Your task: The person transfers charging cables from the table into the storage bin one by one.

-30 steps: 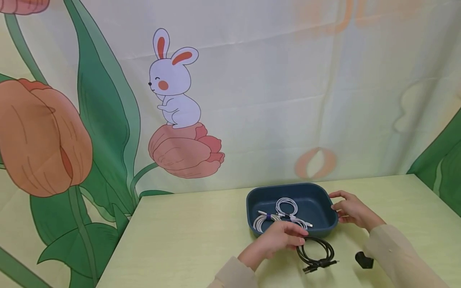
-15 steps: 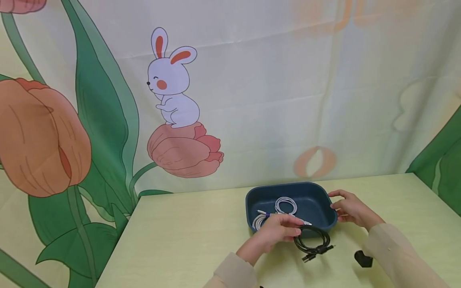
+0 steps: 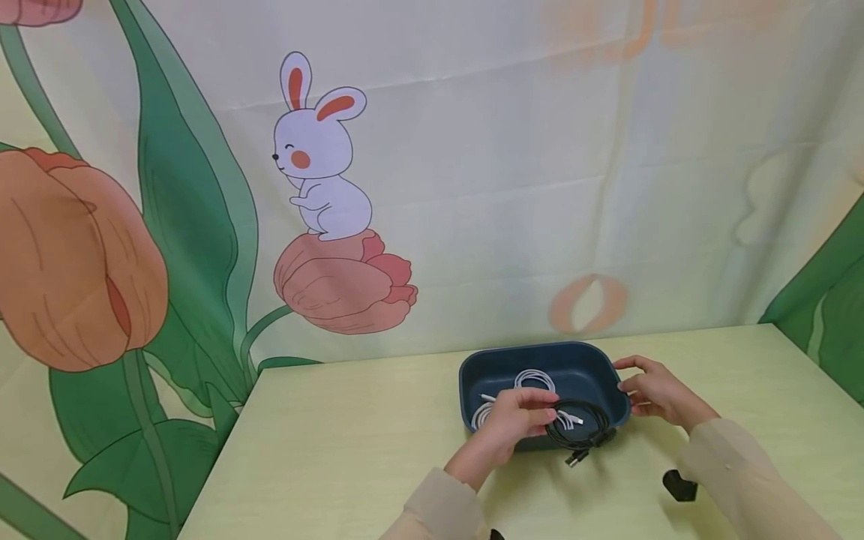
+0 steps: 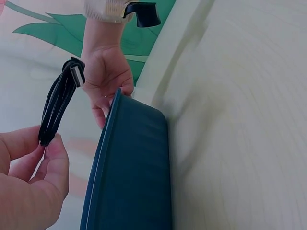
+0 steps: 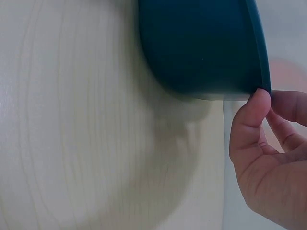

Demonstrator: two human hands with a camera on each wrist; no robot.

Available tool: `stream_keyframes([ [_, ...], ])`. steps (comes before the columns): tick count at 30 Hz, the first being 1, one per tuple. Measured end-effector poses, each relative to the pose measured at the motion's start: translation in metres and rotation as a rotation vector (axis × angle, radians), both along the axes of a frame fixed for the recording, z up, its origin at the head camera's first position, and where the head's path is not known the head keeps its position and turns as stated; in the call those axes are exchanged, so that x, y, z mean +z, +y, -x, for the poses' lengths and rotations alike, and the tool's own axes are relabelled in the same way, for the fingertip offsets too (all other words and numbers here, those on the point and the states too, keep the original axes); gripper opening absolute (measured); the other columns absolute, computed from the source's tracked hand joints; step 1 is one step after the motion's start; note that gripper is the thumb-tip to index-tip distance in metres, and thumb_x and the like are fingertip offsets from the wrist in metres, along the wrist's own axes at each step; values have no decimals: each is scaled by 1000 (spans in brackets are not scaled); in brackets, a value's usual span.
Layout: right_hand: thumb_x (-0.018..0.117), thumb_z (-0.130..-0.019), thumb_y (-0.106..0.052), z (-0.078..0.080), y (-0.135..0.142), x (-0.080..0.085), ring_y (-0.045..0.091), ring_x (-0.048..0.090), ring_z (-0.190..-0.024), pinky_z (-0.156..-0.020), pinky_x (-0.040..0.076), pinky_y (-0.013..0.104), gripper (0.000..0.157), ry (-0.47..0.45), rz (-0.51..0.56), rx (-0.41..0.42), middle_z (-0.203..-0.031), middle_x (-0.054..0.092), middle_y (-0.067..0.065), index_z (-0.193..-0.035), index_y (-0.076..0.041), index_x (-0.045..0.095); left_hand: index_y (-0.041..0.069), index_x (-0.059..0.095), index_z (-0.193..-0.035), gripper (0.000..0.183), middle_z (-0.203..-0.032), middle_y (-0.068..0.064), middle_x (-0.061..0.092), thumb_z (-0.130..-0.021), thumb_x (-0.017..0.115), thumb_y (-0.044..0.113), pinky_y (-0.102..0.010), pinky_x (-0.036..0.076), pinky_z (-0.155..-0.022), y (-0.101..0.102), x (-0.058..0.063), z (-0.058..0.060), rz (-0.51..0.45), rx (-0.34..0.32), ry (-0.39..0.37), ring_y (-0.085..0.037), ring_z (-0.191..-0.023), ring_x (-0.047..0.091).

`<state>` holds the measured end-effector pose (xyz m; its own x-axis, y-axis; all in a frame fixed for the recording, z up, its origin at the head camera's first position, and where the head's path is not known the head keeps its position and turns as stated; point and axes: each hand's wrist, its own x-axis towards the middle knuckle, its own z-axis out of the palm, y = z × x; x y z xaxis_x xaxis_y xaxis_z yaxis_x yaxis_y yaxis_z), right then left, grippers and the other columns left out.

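Observation:
My left hand [image 3: 509, 424] pinches a coiled black USB cable [image 3: 601, 437] between thumb and fingers. The coil hangs over the front of a dark blue plastic bin [image 3: 587, 367], its plug pointing down. In the left wrist view, the bundled cable [image 4: 60, 98] is held beside the bin's rim [image 4: 103, 143]. At the bin's right end, my right hand [image 3: 658, 394] grips the rim; the right wrist view shows thumb and finger pinching the edge [image 5: 261, 57]. Inside the bin lie coiled white cables [image 3: 481, 416], partly hidden by the left hand.
The bin stands on a pale wood-grain table [image 3: 337, 442], near its back edge. Behind hangs a cloth backdrop [image 3: 472, 187] printed with tulips and a rabbit. A black piece [image 3: 679, 486] sits by the right sleeve.
My left hand has lifted the black cable and carried it from in front of the bin to over its front rim. The right hand has stayed on the bin.

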<state>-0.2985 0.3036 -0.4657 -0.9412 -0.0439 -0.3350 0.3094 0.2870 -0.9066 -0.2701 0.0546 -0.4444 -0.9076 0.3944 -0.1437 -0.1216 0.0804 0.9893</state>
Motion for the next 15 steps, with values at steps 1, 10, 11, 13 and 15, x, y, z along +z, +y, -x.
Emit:
stream_keyframes([
  [1,47,-86,-7,0,0,0,11,48,-52,-53,46,25,49,0,1,0,-78,50,5,-131,-3,28,0,63,-104,25,-90,-8,64,-79,61,1,-26,52,-67,0,0,1,-8,11,-2,-6,-67,55],
  [10,46,-84,-7,2,3,-1,10,50,-52,-54,46,24,48,-6,20,3,-74,52,4,-129,-3,29,8,66,-100,20,-92,-6,63,-80,62,7,-26,51,-69,3,0,6,6,121,-23,-10,-73,57],
  [11,46,-84,-7,2,3,-1,10,50,-52,-54,46,24,49,-8,22,2,-74,52,4,-129,-3,29,8,66,-100,20,-91,-5,63,-80,62,7,-26,51,-69,3,1,6,3,128,-25,-10,-73,57],
  [13,46,-84,-7,2,3,-1,10,49,-52,-53,46,24,49,-2,22,5,-74,52,4,-130,-3,28,6,65,-102,22,-90,-4,63,-80,62,7,-26,51,-68,4,1,7,-9,144,-26,-11,-73,57],
  [15,46,-85,-7,2,3,-1,10,49,-52,-53,46,24,49,-2,23,0,-74,52,3,-130,-4,28,4,64,-103,23,-91,-4,63,-80,61,6,-25,51,-68,4,2,7,-22,156,-21,-10,-73,57],
])
